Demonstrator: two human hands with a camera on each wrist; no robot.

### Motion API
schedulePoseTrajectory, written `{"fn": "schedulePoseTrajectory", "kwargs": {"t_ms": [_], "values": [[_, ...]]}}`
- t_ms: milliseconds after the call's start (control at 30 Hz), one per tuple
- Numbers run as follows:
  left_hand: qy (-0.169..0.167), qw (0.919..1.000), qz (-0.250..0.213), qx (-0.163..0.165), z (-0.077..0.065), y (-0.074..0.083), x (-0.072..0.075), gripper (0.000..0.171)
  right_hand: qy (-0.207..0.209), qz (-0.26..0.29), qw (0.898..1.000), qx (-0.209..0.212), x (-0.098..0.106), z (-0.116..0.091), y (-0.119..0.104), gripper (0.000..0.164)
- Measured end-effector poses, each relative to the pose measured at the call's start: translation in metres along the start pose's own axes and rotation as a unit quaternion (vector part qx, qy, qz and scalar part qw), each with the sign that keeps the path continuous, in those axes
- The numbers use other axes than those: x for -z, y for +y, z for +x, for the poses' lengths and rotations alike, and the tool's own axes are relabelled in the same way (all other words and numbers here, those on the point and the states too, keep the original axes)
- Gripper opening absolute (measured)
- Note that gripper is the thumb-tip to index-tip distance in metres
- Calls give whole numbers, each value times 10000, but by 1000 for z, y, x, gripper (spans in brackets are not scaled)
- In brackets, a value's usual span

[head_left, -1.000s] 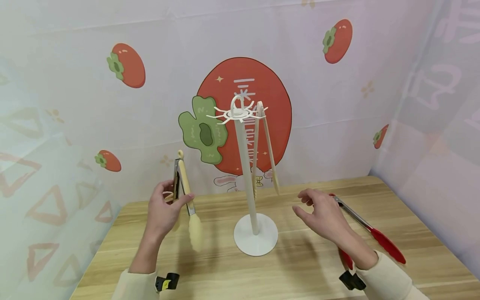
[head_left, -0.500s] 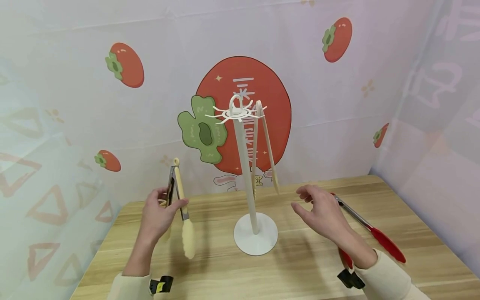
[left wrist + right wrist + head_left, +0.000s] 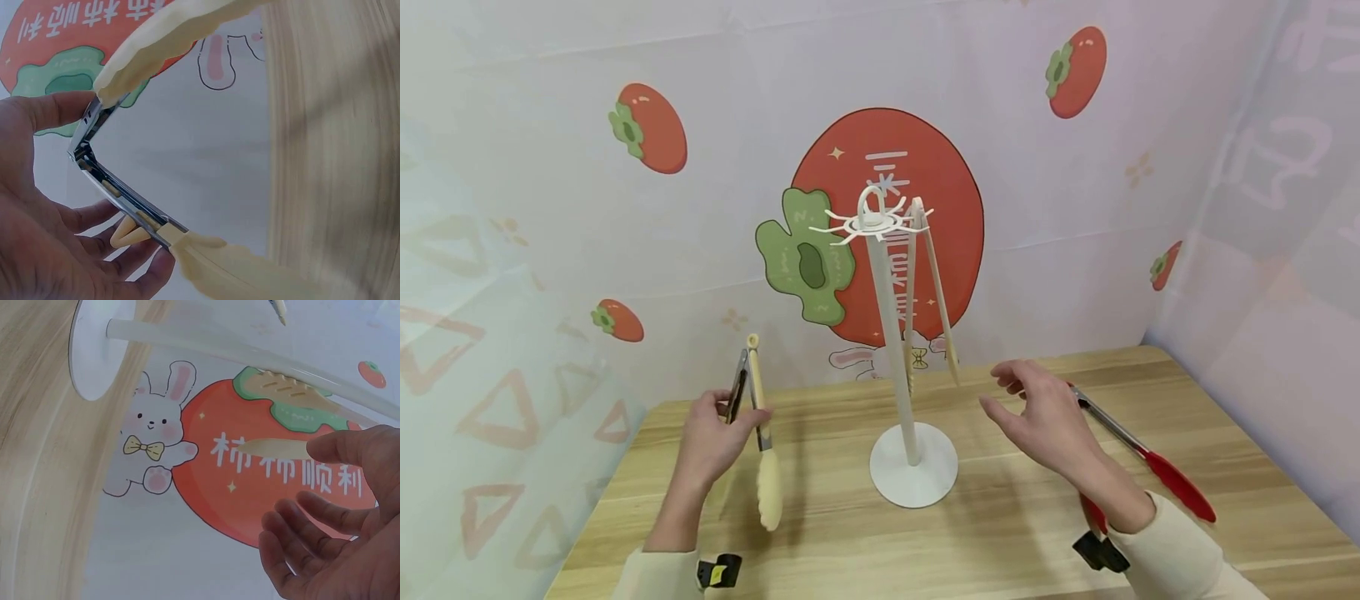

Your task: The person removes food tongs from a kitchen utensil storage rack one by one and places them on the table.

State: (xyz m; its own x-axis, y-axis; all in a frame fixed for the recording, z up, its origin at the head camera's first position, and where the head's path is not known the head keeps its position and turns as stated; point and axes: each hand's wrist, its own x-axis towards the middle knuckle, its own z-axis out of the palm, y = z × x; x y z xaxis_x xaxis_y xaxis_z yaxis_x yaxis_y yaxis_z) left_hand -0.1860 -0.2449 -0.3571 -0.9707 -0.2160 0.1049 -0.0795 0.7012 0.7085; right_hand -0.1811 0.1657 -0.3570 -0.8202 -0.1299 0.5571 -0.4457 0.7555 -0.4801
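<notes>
My left hand (image 3: 718,437) holds a pair of cream-and-metal tongs (image 3: 769,492) at the table's left side, hinge end up, scalloped tips down. In the left wrist view the tongs (image 3: 225,259) spread in a wide V, thumb against one arm and fingers along the other. A white hook stand (image 3: 895,333) rises mid-table on a round base, ringed with hooks at its top. From one hook hang pale slim tongs (image 3: 942,312). My right hand (image 3: 1045,417) hovers right of the stand, fingers loosely bent, holding nothing; in the right wrist view the hand (image 3: 350,531) overlaps the pale tongs.
Red-tipped metal tongs (image 3: 1180,483) lie on the wooden table (image 3: 1000,550) at the right, partly hidden beneath my right forearm. A white cloth backdrop (image 3: 715,208) printed with persimmons stands right behind the table.
The left hand has moved left and slightly down with the cream tongs, whose top has dropped lower. My right hand and the stand stay almost where they were.
</notes>
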Motion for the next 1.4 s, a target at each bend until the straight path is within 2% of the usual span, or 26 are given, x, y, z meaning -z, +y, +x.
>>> {"fn": "schedulePoseTrajectory", "kwargs": {"t_ms": [267, 567, 1400], "values": [[-166, 9982, 467, 342, 0, -11, 2, 89, 44, 94, 9999, 26, 0, 5, -6, 36], [-55, 9928, 1017, 630, -3, -24, 0, 91, 6, 83, 10000, -15, -1, 5, -8, 36], [-33, 9869, 1300, 959, -3, -47, 0, 99, -55, 32, 10000, -48, -4, 7, -10, 36]]}}
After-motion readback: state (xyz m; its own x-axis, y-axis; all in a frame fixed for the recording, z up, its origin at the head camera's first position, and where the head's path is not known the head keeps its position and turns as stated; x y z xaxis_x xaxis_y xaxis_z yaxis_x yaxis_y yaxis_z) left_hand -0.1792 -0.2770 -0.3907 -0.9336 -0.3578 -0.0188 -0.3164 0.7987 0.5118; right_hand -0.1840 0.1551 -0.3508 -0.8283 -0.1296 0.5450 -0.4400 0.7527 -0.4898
